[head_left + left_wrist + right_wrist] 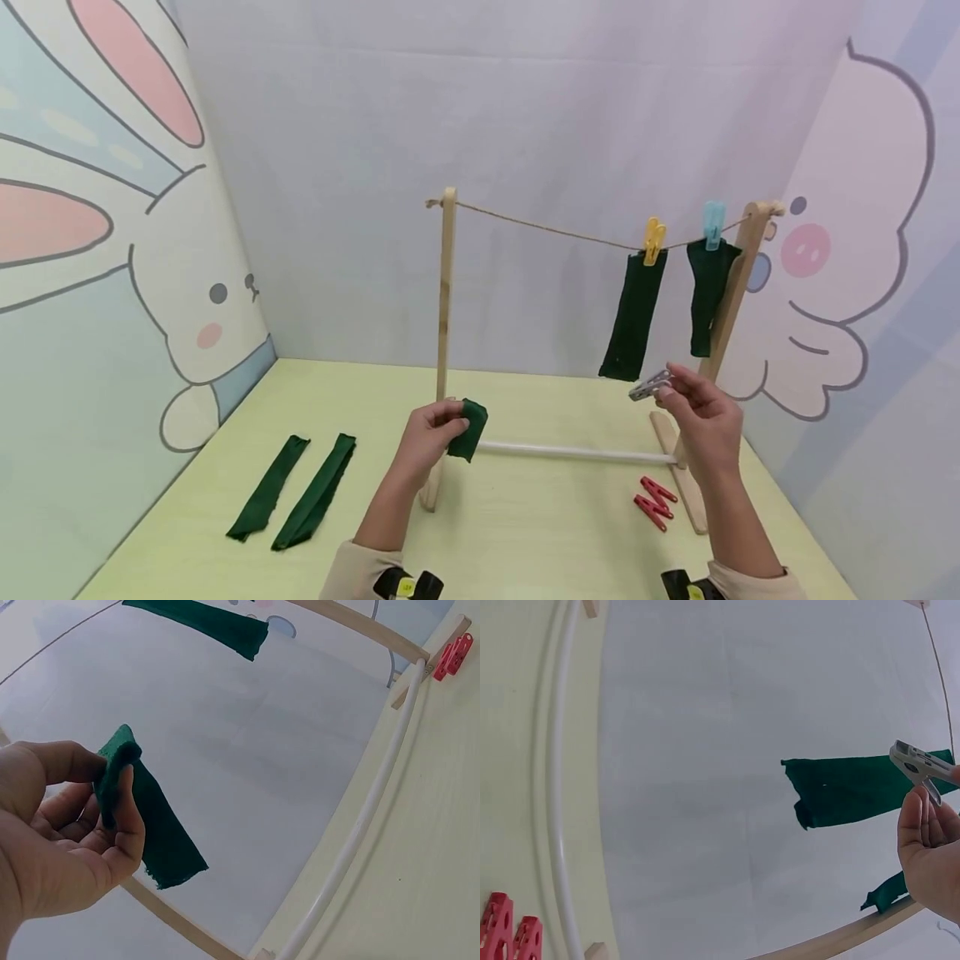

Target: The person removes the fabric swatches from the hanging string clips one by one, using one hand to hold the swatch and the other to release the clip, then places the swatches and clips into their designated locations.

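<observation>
My left hand [429,442] pinches a dark green cloth strip [468,429] near the left post; in the left wrist view the strip [161,825] hangs down from between thumb and fingers. In my right hand [705,421] a grey clothespin [650,385] is held by its handle end, its nose pointing left. Above it, a green strip [634,317] hangs from the rope under a yellow clothespin [654,242]. Beside the right post a second green strip [708,292] hangs under a light blue clothespin [714,223].
A rope [540,225] runs between two wooden posts [446,292], joined low by a white bar [577,452]. Two red clothespins [654,502] lie on the table [547,542] at right. Two more green strips [267,487] lie at left. Cartoon-printed walls stand on both sides.
</observation>
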`<state>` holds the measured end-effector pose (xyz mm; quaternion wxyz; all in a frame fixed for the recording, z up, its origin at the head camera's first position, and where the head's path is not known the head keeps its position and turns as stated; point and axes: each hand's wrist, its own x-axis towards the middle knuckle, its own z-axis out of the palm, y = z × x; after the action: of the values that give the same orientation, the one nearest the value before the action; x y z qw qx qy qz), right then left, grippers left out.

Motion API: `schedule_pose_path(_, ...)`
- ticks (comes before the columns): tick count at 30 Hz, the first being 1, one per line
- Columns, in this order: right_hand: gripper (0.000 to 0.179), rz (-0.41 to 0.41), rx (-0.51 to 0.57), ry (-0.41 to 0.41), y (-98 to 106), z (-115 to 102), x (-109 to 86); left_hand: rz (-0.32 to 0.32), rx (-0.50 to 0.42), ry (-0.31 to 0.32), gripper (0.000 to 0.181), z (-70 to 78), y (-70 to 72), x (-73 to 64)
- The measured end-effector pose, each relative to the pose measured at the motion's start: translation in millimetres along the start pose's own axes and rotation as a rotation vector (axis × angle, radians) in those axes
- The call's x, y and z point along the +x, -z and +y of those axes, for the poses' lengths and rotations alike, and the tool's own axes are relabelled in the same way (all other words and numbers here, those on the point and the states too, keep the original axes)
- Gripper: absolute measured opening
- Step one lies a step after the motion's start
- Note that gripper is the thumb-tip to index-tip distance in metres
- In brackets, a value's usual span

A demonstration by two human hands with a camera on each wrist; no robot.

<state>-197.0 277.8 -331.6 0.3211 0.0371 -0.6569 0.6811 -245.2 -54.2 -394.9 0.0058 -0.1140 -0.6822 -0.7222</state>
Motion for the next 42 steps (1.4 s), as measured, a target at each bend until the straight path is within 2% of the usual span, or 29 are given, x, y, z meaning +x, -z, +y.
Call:
schedule_pose_path(3, 0.027, -0.002, -0.013, -0.032, 3, 8, -5.6, 0.031, -0.029, 0.014, 0.023, -4.5, 6.0, -2.8)
schedule_pose_path(11, 0.025, 0.058, -0.01, -0.191, 15, 24, -22.9, 0.08, -0.051, 0.037, 0.022, -15.2, 23.3, -9.0)
schedule_pose_path(16, 0.022, 0.031, -0.003, -0.259, 27, 33, -31.6, 0.085, -0.054, 0.061, 0.026, -19.4, 33.6, -9.0)
schedule_pose_path(22, 0.017, -0.024, 0.034, -0.27, 36, 55, -43.9, 0.113, -0.046, 0.093, 0.025, -20.1, 47.2, -10.4)
schedule_pose_path(27, 0.016, -0.032, 0.02, -0.233, 41, 71, -51.6, 0.115, -0.042, 0.101, 0.028, -19.6, 55.7, -11.7)
schedule_pose_path(30, 0.019, -0.043, -0.016, -0.258, 45, 76, -53.8, 0.111, -0.032, 0.108, 0.03, -20.7, 60.5, -12.1)
schedule_pose_path(37, 0.029, -0.125, -0.18, -0.442, 53, 77, -55.6, 0.125, -0.002, 0.146, 0.033, -27.7, 77.4, -9.2)
schedule_pose_path(42, 0.037, -0.197, -0.309, -0.517, 59, 84, -59.4, 0.127, 0.035, 0.143, 0.035, -32.1, 90.0, -8.2)
